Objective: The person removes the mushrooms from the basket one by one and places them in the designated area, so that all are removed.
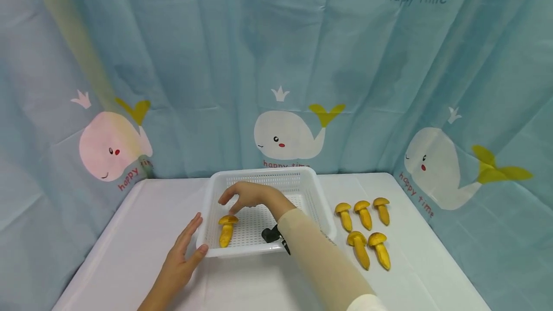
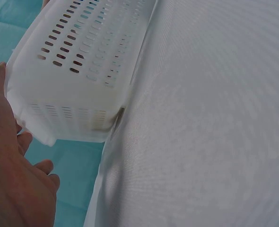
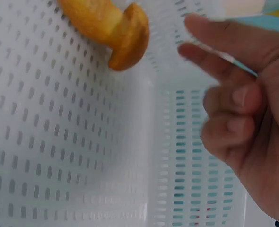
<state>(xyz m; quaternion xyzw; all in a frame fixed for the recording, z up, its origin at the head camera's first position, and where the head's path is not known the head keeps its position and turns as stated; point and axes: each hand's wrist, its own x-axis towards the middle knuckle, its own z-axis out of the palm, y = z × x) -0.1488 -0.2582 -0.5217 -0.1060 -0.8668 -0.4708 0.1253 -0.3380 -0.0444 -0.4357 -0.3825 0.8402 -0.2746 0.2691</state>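
Observation:
A white plastic basket [image 1: 323,205] with slotted walls stands on the white-covered table. Inside it, near the left front corner, lies one yellow mushroom [image 1: 226,234] with a rounded cap. My right hand [image 1: 249,195] hovers just above and behind the cap, its thumb and index finger apart and nothing between them. The right wrist view shows the mushroom [image 3: 94,21] separate from the fingertips [image 3: 196,22]. At the basket's left side, my left hand [image 1: 179,259] touches the rim with extended fingers and thumb. In the left wrist view, part of that hand [image 2: 16,165] shows beside the basket corner.
Several yellow mushrooms lie in two rows to the right of the basket, among them a front one [image 1: 380,252] and a back one [image 1: 381,211]. A blue curtain [image 1: 224,85] with whale prints encloses the table's [image 1: 142,224] back and sides.

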